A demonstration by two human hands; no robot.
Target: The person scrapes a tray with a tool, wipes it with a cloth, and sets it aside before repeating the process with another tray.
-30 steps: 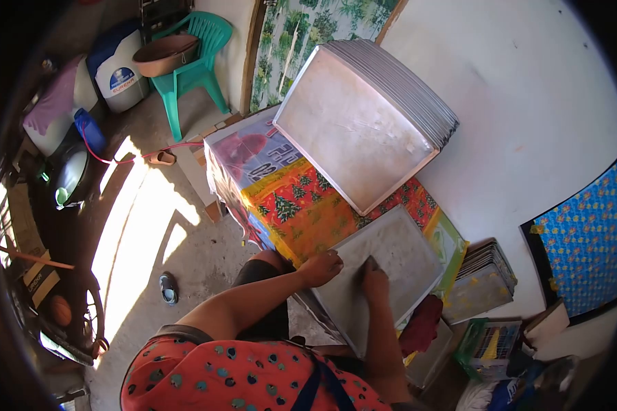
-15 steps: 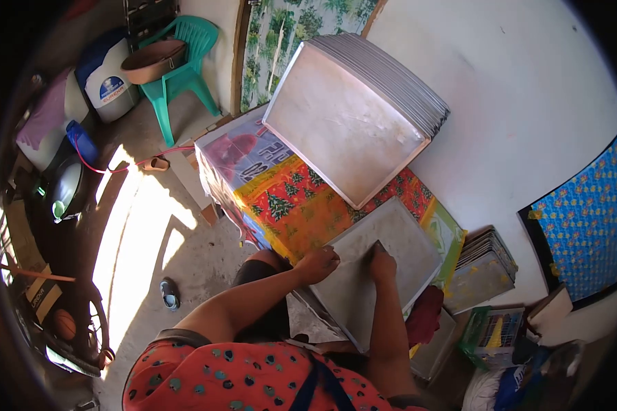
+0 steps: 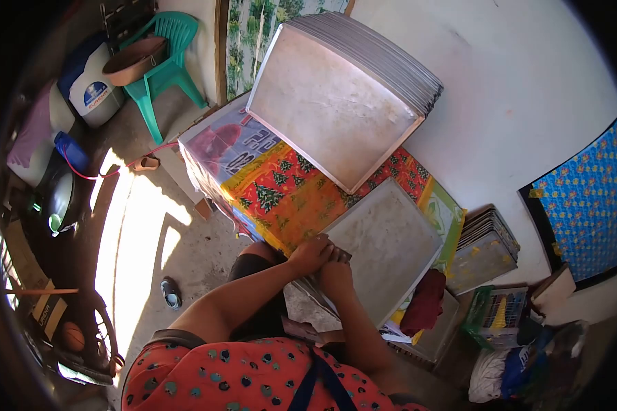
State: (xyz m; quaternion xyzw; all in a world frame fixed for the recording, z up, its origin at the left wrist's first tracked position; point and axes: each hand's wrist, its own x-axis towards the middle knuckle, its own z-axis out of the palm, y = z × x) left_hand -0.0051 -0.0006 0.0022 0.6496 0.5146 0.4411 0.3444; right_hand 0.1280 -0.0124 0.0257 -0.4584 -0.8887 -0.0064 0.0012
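A worn grey metal tray (image 3: 394, 250) lies tilted in front of me on the corner of the covered table. My left hand (image 3: 311, 254) is closed over its left edge. Against it, fingers curled, is my right hand (image 3: 336, 277). A small dark flat piece (image 3: 341, 255) peeks out between the two hands; its kind and which hand grips it I cannot tell. Just beyond, a tall stack of similar metal trays (image 3: 336, 103) leans on the table, its top tray facing me.
Christmas-print covering (image 3: 267, 195) spreads over the table. More trays (image 3: 487, 250) stand against the wall at right, near a green crate (image 3: 478, 322). A dark red cloth (image 3: 425, 305) hangs by the tray's lower right edge. At back left is a green plastic chair (image 3: 164, 82) with a brown basin (image 3: 136, 61).
My right hand has moved left and toward me across the tray, from its middle to beside my left hand. The left hand has shifted slightly; the whole view has tilted a little.
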